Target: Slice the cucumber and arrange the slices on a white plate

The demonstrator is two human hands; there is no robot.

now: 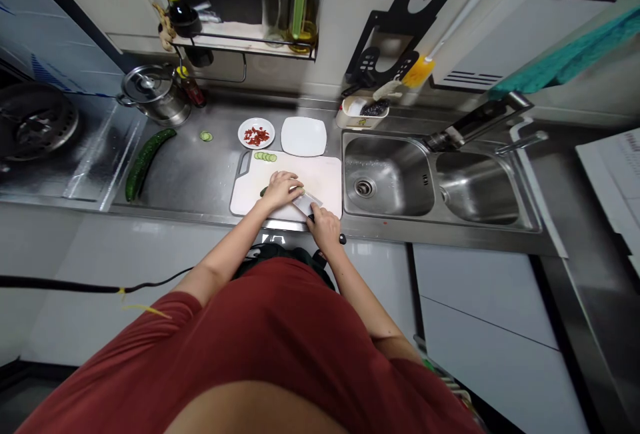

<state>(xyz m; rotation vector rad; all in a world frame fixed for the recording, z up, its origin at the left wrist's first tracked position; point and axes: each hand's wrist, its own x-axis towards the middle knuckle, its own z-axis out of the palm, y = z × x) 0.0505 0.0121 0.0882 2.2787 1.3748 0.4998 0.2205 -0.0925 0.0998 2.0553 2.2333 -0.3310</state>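
On the white cutting board (250, 194), my left hand (281, 190) is closed over a piece of cucumber (263, 191), most of it hidden under the fingers. My right hand (325, 226) grips a kitchen knife (306, 204) by its dark handle. The blade lies close beside my left fingertips, at the cut end of the cucumber. A row of thin cucumber slices (265, 156) rests at the board's upper left edge. Behind the board stand a plate of chopped red pieces (257, 135) and a white squarish plate (303, 136).
A whole cucumber (147, 162) and a few slices (206, 135) lie on the steel counter to the left. Beyond are a lidded pot (155, 94) and a sauce bottle (191, 87). A double sink (390, 174) adjoins the board's right side. Bottles stand on the wall rack (240, 42).
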